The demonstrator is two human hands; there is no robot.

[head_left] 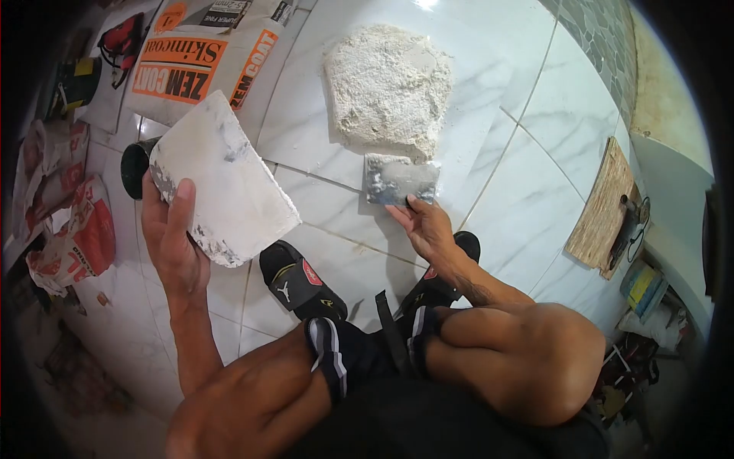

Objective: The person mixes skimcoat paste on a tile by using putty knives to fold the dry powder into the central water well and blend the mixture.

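Observation:
My left hand [174, 243] is closed on the edge of a flat board [225, 180] coated in white plaster, which is tilted up at the left. In my right hand [430, 228] is a flat metal scraper [401, 180], its face smeared with white and grey, fingers under it and thumb on its near edge. The scraper's far edge meets the near side of a spread heap of off-white plaster [388, 88], lumpy on top, lying on a white marbled tile slab [478, 84].
A skimcoat bag [202, 73] stands at the upper left. A dark green container [136, 170] is partly behind the board. Red-and-white bags [80, 237] lie far left. At the right is a wooden board [604, 206]. My slippered feet [300, 281] rest on the tile floor.

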